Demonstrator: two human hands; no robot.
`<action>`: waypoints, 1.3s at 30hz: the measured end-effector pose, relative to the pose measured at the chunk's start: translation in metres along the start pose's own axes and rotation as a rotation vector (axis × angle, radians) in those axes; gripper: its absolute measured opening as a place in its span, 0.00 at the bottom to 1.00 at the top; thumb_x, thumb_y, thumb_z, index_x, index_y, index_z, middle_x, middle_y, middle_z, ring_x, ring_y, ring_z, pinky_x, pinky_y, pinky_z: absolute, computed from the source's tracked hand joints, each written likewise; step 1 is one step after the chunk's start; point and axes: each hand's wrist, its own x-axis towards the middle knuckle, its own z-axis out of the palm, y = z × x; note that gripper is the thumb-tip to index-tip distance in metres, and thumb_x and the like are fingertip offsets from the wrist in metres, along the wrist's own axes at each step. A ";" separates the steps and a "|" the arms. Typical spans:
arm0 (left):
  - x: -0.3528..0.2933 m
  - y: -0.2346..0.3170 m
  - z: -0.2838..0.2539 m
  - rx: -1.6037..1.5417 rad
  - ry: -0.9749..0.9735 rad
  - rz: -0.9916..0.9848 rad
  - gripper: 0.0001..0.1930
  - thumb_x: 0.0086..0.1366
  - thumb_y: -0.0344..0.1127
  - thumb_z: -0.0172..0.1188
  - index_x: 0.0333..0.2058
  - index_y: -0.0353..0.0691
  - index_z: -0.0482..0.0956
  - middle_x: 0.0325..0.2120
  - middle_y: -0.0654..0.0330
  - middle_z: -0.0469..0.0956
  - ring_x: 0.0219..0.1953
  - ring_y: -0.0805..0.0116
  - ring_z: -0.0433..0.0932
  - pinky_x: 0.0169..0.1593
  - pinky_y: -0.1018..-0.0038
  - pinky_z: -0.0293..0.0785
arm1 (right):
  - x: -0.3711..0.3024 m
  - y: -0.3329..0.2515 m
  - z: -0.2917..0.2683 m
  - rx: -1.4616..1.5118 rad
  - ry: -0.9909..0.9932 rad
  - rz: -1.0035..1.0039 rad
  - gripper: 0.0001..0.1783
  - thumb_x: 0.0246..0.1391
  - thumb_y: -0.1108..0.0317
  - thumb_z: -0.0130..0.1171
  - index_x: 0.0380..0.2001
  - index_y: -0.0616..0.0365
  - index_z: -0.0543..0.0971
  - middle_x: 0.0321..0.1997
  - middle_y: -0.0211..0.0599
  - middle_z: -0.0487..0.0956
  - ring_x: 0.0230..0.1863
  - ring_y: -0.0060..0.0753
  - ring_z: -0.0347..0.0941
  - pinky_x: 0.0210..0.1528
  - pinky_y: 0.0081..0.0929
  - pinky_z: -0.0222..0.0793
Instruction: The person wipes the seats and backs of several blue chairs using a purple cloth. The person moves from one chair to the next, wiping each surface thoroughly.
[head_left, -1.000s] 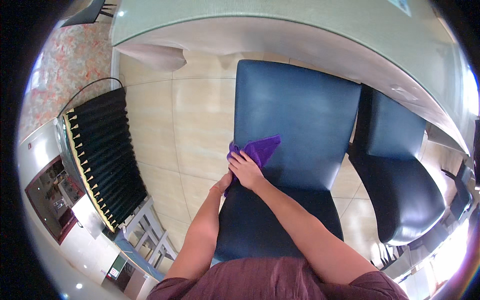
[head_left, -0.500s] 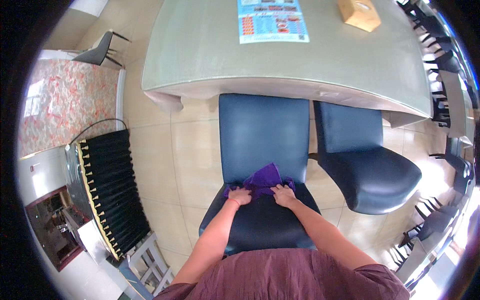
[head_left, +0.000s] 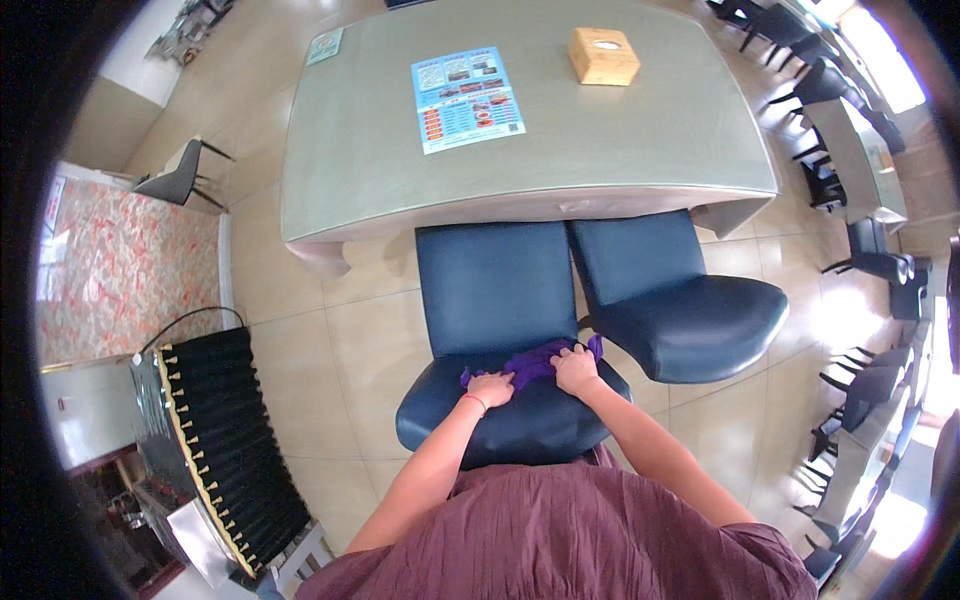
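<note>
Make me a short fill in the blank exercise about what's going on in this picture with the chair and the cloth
1. Both hands, left hand and right hand, press a ____ cloth.
2. The cloth lies on the seat of a dark blue ____.
3. The box on the table is made of ____.
4. A red band circles the ____ wrist.

Missing words: purple; chair; wood; left

You get a bright, sharp view: daylight floods from the upper right, glare bleaches the floor there, and straight edges of the table bend toward the black rim.
</note>
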 end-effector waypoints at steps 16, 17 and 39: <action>-0.053 0.008 0.003 0.017 0.272 0.171 0.27 0.69 0.45 0.40 0.61 0.42 0.74 0.58 0.46 0.76 0.59 0.50 0.76 0.65 0.59 0.69 | -0.099 -0.046 -0.046 0.163 0.455 -0.079 0.10 0.49 0.67 0.59 0.36 0.49 0.83 0.35 0.30 0.79 0.43 0.39 0.70 0.44 0.39 0.64; -0.053 0.007 0.007 0.024 0.295 0.177 0.27 0.69 0.45 0.40 0.61 0.42 0.75 0.58 0.46 0.76 0.58 0.49 0.76 0.64 0.59 0.70 | -0.100 -0.046 -0.045 0.162 0.469 -0.085 0.10 0.48 0.67 0.59 0.36 0.49 0.84 0.34 0.30 0.79 0.42 0.39 0.70 0.44 0.39 0.64; -0.032 0.029 -0.049 -0.039 0.511 0.170 0.18 0.65 0.44 0.50 0.41 0.43 0.85 0.39 0.45 0.84 0.43 0.45 0.82 0.52 0.53 0.77 | -0.053 0.002 -0.073 0.236 0.645 -0.097 0.07 0.49 0.63 0.60 0.28 0.54 0.80 0.33 0.37 0.81 0.43 0.42 0.74 0.48 0.40 0.67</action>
